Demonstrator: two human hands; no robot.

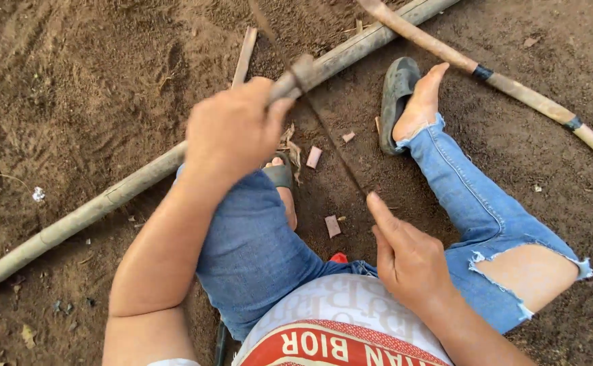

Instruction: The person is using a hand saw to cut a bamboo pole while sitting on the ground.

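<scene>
A long pale bamboo pole [106, 200] lies slantwise on the dirt, from the lower left to the top right. My left hand [232, 129] is closed around it above my left knee. A thin dark blade [333, 146] crosses the pole just right of that hand, at a darker ring on the pole [303, 71]. My right hand [408, 261] holds the blade's near end, with the index finger stretched along it. The blade's far end leaves the frame at the top.
A second pole with dark bands [513, 87] lies at the upper right. A short stick [245, 54] rests behind the main pole. Small cut wood chips [314, 157] lie between my legs. A dark sandal [397, 102] is on my right foot.
</scene>
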